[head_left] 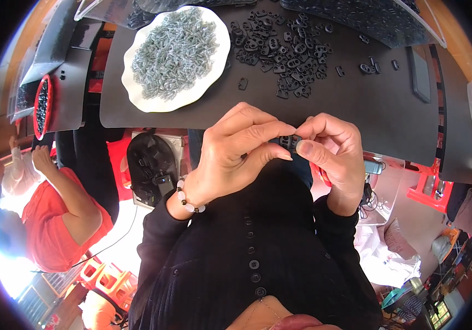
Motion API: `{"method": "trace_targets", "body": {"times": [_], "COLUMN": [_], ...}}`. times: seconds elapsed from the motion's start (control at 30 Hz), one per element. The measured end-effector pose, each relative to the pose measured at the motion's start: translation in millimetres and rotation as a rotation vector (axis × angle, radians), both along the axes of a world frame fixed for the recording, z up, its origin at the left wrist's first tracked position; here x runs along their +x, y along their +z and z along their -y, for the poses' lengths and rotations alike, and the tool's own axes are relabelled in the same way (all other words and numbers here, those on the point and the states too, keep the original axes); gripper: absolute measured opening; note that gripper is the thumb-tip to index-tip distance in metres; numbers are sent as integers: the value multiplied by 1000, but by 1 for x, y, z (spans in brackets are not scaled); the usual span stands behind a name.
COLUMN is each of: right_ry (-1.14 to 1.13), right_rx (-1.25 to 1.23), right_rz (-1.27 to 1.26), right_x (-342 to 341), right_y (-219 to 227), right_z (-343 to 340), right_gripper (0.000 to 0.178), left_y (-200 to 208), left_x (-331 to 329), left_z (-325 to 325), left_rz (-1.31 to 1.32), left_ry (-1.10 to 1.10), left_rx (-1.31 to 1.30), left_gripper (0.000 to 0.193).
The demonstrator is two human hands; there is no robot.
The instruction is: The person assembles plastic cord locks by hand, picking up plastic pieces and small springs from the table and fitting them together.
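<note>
A small black plastic cord lock (286, 142) with two holes is held up between my hands, just off the table's near edge. My right hand (332, 157) pinches its right side between thumb and forefinger. On the other side my left hand (236, 143) has its fingertips closed about the piece, forefinger along the top and thumb below. Beyond my hands lies a loose pile of black cord-lock parts (296, 52) with holes. To its left a scallop-edged white dish (131, 82) is heaped with small metal springs (175, 52).
The dark table (368, 110) carries a phone (420, 74) at its right end. Clear bins (357, 19) of black parts line the far side. At left, a person in a red shirt (62, 225) sits by a red-rimmed bowl (42, 107). A black bag (150, 165) lies below the table.
</note>
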State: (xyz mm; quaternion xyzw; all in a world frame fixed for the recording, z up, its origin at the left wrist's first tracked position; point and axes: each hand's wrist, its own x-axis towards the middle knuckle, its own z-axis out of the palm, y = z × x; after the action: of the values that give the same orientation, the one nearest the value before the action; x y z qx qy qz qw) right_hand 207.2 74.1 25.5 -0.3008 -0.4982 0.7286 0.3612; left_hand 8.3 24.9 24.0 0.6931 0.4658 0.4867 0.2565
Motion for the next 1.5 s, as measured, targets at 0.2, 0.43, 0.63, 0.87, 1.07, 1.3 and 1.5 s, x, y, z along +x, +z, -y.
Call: {"method": "trace_targets", "body": {"times": [0.2,0.43,0.63,0.87,1.07,1.3,1.5], "right_ry": [48,229,277,279,283,305,290], "right_rx": [-148,-173,-204,-188,-243,-249,-230], "right_rz": [-75,-183,-227,-197,-154,-171,-170], "right_x": [2,5,6,5,5,3,2], "right_y": [-2,-10,-13,-15,-13,-12,-5], "right_z": [-3,-7,-5,-5,-3,1,7], "right_gripper": [24,34,36,38,39,37,32], "left_y": [3,2,1,1,1,-4,-3], "left_x": [1,8,8,12,13,16,17], "left_z": [-1,7,8,11,12,17,17], "left_rz": [-1,109,137,161,142,116,70], "left_ry": [-15,34,-31,-20,-14,-17,-24], "left_rx": [39,-39,-40,-42,-46,4,78], "left_gripper": [37,39,36,36,36,40,46]}}
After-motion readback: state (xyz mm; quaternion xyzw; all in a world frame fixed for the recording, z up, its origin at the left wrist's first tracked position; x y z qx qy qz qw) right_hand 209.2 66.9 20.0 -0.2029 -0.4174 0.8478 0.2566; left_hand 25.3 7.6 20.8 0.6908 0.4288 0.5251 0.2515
